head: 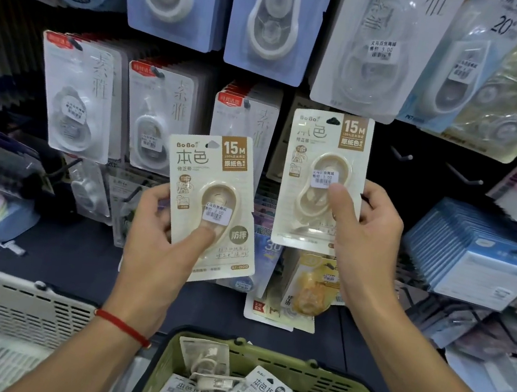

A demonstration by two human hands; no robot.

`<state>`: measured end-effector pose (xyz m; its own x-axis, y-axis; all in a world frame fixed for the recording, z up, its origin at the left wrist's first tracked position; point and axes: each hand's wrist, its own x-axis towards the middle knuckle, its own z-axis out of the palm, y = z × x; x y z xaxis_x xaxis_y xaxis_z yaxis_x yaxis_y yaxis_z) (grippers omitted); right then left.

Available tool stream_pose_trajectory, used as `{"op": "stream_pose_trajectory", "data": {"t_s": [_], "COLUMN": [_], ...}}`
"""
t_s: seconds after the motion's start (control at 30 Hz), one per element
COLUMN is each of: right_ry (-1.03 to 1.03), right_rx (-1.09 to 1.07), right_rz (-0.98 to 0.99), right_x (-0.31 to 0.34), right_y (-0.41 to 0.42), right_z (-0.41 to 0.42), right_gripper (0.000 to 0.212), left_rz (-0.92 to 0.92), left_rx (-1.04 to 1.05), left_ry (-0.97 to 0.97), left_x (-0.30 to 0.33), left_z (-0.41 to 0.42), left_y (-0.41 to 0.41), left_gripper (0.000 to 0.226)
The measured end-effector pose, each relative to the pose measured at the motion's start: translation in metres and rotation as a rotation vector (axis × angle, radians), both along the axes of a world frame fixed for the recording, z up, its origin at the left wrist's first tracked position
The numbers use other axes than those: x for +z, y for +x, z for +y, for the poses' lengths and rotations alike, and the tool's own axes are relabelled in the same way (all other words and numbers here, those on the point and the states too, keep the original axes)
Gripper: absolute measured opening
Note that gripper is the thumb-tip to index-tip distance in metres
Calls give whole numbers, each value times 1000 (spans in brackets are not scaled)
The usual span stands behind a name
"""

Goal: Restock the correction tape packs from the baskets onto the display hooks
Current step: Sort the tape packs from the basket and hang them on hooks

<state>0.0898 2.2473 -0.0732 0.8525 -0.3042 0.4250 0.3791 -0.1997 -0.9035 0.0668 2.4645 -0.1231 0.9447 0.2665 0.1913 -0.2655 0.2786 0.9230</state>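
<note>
My left hand (156, 241) grips a beige correction tape pack (212, 202) by its lower edge, thumb on the blister. A second, identical beige pack (321, 178) is held higher up in my right hand (364, 242), raised close to the display wall. Both packs face me and carry price stickers. Two bare display hooks (404, 155) (464, 176) stick out just right of the raised pack. Below, a green basket (345, 390) holds several more packs. A white basket (0, 301) sits at the lower left.
White correction tape packs (77, 95) hang in rows to the left, with larger blue and clear packs (270, 16) above. Blue boxed stock (476, 255) is stacked on the right. A yellow pack (314, 284) hangs behind my right wrist.
</note>
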Motion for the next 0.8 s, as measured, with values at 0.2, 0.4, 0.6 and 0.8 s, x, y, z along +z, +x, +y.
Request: {"op": "stream_pose_trajectory", "data": {"t_s": [0.2,0.4,0.6,0.8], "right_ry": [38,-76,-270,-290], "right_rx": [-79,-106,-246,43], "right_rz": [-11,143,350,187], "right_x": [-11,-25,-16,-25], "right_y": [3,66,123,56], "right_z": [3,-3,-1,13], "right_gripper": [31,41,51,36], "left_rz": [-37,-72,-58,-53], "left_rx": [-17,-51,-100,-160], "left_ry": [-54,-35,10,-23], "left_x": [6,3,-5,-9], "left_z": [4,1,0,-3], "left_y": [-4,0,6,6], "left_gripper": [56,61,59,61]}}
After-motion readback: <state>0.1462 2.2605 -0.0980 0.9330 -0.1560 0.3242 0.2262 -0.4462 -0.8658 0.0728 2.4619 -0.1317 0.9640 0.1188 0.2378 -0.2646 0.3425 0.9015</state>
